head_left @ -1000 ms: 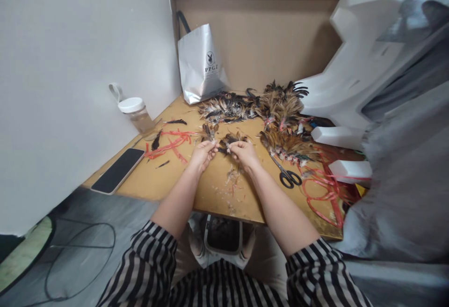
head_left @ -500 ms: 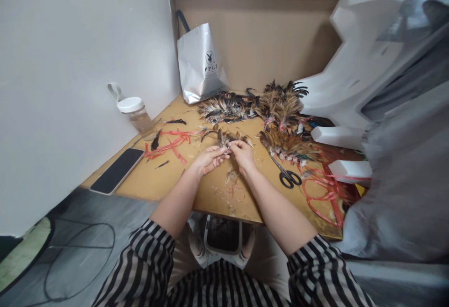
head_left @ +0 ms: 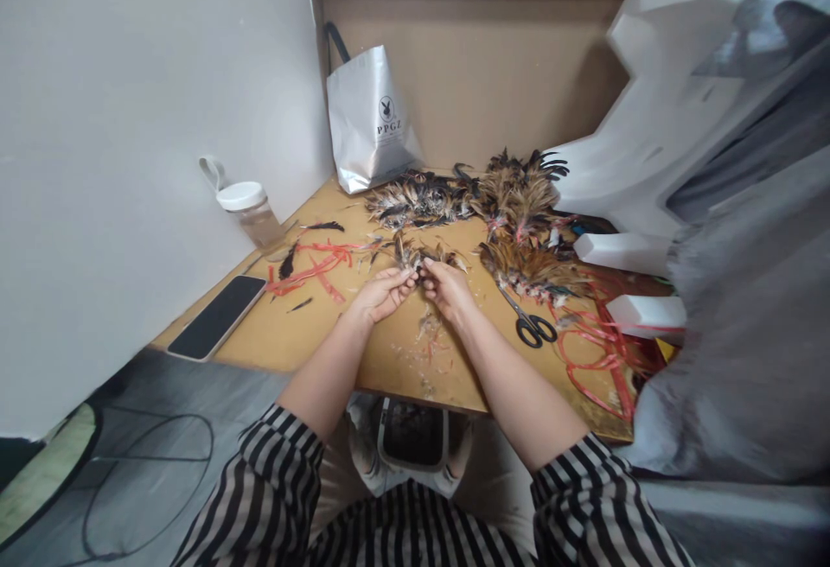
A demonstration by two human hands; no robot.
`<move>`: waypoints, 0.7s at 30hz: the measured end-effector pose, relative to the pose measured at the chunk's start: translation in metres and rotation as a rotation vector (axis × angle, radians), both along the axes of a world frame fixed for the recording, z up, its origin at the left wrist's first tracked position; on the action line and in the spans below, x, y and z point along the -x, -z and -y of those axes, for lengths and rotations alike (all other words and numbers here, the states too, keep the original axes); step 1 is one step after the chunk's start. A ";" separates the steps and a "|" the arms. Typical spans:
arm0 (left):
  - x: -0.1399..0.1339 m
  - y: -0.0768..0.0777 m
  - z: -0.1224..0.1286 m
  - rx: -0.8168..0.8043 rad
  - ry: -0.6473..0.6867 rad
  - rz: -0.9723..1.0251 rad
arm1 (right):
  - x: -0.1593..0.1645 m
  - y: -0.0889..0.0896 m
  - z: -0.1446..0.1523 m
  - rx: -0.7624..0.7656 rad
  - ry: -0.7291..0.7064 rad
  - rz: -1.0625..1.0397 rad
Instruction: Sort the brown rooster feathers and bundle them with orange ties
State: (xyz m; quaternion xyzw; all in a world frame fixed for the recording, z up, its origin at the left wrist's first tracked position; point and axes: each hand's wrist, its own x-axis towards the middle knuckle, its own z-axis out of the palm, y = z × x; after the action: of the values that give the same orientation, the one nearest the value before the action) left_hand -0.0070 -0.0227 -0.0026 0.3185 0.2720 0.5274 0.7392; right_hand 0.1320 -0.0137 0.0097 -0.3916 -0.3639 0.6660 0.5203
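Close together over the middle of the table, my left hand (head_left: 387,293) and my right hand (head_left: 446,288) both pinch at a small bunch of brown and dark feathers (head_left: 407,252). The feathers fan out past my fingertips, and their quill ends are mostly hidden by my fingers. Behind them lies a long heap of dark and pale feathers (head_left: 421,201). To the right are a tall brown feather bunch (head_left: 519,191) and a brown feather bundle with whitish quill ends (head_left: 535,269). Black-handled scissors (head_left: 535,329) rest against that bundle.
Red plastic strips (head_left: 317,269) and loose feathers lie left, near a phone (head_left: 217,316) and a lidded bottle (head_left: 250,211). A silver bag (head_left: 371,122) stands at the back. More red ribbon (head_left: 600,351) tangles at right, beside white foam pieces (head_left: 647,315). A bin (head_left: 413,463) sits below the table edge.
My fingertips have drawn slightly apart from each other at the feather bunch, and my right fingers have curled more. The things around on the table stay where they were.
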 end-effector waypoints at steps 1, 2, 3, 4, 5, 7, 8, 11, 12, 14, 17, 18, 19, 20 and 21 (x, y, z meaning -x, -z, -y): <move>0.000 0.000 0.000 -0.004 0.002 0.011 | -0.002 -0.001 0.000 0.014 -0.055 -0.022; 0.001 -0.001 0.001 -0.005 0.007 0.017 | -0.003 -0.003 0.001 0.022 -0.117 -0.038; 0.001 -0.002 0.001 -0.003 0.013 0.018 | -0.005 -0.004 0.001 0.022 -0.177 -0.048; 0.001 -0.003 0.002 0.001 0.019 0.015 | -0.006 -0.006 0.002 0.017 -0.229 -0.056; 0.001 -0.004 0.003 0.006 0.024 0.010 | -0.007 -0.007 0.003 0.007 -0.268 -0.062; 0.000 -0.006 0.004 0.011 0.031 0.001 | -0.008 -0.008 0.004 -0.011 -0.306 -0.079; 0.000 -0.006 0.005 0.012 0.034 -0.003 | -0.008 -0.008 0.004 -0.015 -0.310 -0.087; 0.000 -0.005 0.004 0.010 0.044 -0.016 | -0.007 -0.006 0.003 -0.021 -0.282 -0.089; 0.000 -0.004 0.003 0.006 0.046 -0.022 | -0.006 -0.005 0.003 -0.029 -0.258 -0.078; 0.000 -0.002 0.001 -0.003 0.036 -0.039 | -0.004 -0.003 0.002 -0.057 -0.182 -0.040; 0.000 0.002 -0.001 -0.004 0.003 -0.107 | -0.001 -0.002 0.003 -0.103 -0.038 0.035; -0.001 0.002 -0.001 -0.001 -0.003 -0.137 | 0.000 -0.002 0.003 -0.118 0.000 0.060; -0.001 0.003 -0.001 0.001 -0.004 -0.167 | 0.001 -0.002 0.003 -0.132 0.026 0.082; -0.001 0.003 -0.001 0.001 -0.003 -0.190 | 0.002 -0.002 0.004 -0.147 0.044 0.100; -0.002 0.003 0.000 0.000 -0.002 -0.206 | 0.003 -0.002 0.004 -0.162 0.056 0.116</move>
State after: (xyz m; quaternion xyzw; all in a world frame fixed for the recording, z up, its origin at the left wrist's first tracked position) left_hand -0.0055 -0.0224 -0.0052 0.3708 0.3472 0.4926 0.7066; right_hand 0.1295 -0.0176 0.0118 -0.3959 -0.4350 0.5960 0.5467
